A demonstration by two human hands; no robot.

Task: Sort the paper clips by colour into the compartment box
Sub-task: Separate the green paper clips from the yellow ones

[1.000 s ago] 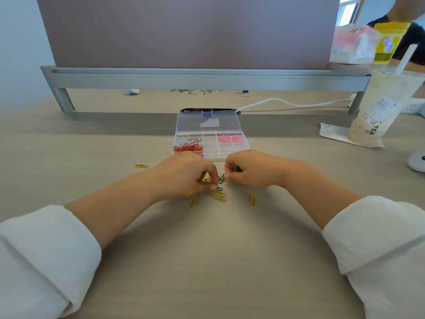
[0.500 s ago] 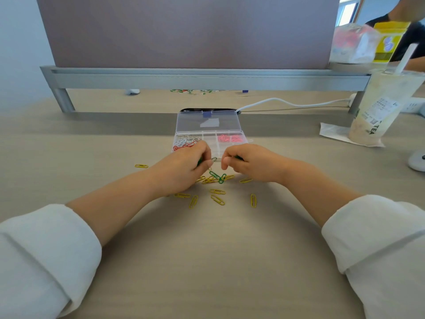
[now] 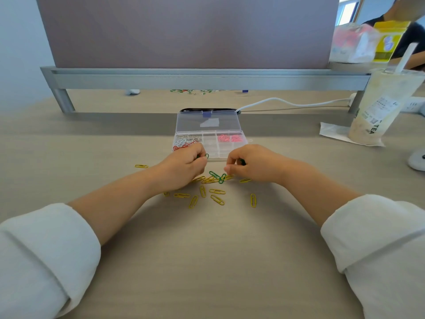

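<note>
A clear compartment box (image 3: 212, 145) lies open on the desk, lid propped up behind it. White and red clips (image 3: 186, 142) fill its left cells and pink clips (image 3: 228, 138) a right cell. Just before the box, my left hand (image 3: 184, 165) pinches green paper clips (image 3: 206, 155) at its fingertips. My right hand (image 3: 250, 162) is curled round more green clips (image 3: 242, 161), its fingertips over the pile. Several yellow clips (image 3: 208, 192) and two green clips (image 3: 218, 177) lie scattered between and below my hands. One yellow clip (image 3: 141, 166) lies apart at the left.
A bubble tea cup (image 3: 384, 107) with a straw stands on a napkin at the right. A white cable (image 3: 294, 103) and a phone (image 3: 208, 110) lie behind the box. A grey partition rail (image 3: 202, 78) crosses the back. A white object (image 3: 417, 160) sits at the right edge.
Both hands have lifted off the clip pile and moved toward the box, each carrying green clips. More yellow clips show on the desk where the hands were.
</note>
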